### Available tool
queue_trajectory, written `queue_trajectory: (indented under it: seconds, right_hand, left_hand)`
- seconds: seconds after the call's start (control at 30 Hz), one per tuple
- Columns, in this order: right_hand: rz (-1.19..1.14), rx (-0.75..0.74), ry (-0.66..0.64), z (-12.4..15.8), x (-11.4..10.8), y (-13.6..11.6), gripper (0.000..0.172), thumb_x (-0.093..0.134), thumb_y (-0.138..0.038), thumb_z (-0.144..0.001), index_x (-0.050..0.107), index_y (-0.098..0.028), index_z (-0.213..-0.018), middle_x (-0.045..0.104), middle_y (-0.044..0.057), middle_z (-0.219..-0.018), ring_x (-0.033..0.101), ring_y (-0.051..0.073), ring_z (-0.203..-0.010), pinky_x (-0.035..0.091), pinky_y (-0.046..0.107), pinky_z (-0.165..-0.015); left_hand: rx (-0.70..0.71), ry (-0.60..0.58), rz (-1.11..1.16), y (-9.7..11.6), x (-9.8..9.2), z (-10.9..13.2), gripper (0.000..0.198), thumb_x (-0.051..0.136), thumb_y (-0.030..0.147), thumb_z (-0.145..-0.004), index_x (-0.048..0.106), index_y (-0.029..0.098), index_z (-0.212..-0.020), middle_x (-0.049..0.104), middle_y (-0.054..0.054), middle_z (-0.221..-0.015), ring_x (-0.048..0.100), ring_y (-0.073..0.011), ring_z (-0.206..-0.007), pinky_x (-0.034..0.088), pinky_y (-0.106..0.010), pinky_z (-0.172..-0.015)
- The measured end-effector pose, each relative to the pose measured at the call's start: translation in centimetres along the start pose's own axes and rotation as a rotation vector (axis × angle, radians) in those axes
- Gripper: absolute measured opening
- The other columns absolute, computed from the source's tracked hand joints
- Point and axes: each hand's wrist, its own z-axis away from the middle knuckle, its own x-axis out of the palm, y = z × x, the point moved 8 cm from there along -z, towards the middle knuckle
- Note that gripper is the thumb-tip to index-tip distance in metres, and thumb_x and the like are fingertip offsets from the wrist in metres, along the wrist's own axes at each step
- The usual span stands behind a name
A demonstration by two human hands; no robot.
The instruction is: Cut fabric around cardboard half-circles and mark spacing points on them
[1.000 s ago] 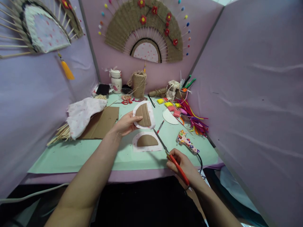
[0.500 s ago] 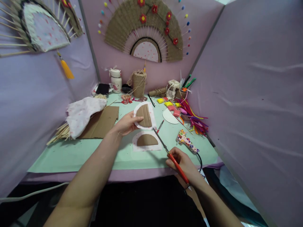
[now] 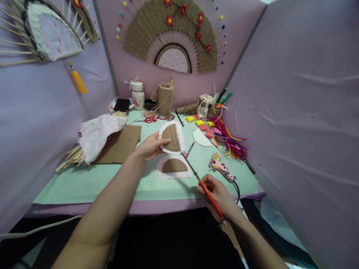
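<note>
My left hand (image 3: 153,145) pinches a cardboard half-circle (image 3: 172,138) backed by white fabric with small pink marks, which shows as a border round it. In my right hand (image 3: 214,190) are red-handled scissors (image 3: 206,192); their blades look closed or nearly so. The tips reach the lower right corner of the held piece; whether they touch the fabric I cannot tell. Below it, on the table, a second cardboard half-circle (image 3: 174,166) lies on its own piece of white fabric (image 3: 160,172). A red pen (image 3: 190,149) rests just right of the held piece.
A patterned glue gun (image 3: 221,168) with a black cord lies at the right, near pipe cleaners (image 3: 234,144) and a white half-circle (image 3: 201,138). Cardboard (image 3: 120,145), sticks and cloth (image 3: 97,134) occupy the left. Twine (image 3: 165,99) and a white bottle (image 3: 137,96) stand behind.
Hardly anything differs. The held piece and my hands stay in almost the same place, and the scissors keep their position by the corner.
</note>
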Motion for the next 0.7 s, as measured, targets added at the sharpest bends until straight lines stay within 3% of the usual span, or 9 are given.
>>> queue_trajectory:
  seconds: [0.7]
  right_hand:
    - [0.036, -0.019, 0.016, 0.01, -0.18, 0.20, 0.049, 0.076, -0.058, -0.063, 0.044, -0.021, -0.068, 0.044, -0.007, -0.058, 0.036, 0.009, -0.055, 0.027, 0.023, -0.050]
  left_hand:
    - [-0.003, -0.017, -0.032, -0.19, -0.08, -0.18, 0.038, 0.076, 0.013, -0.071, 0.062, 0.014, -0.106, 0.073, -0.010, -0.098, 0.070, -0.0188, -0.080, 0.058, -0.032, -0.073]
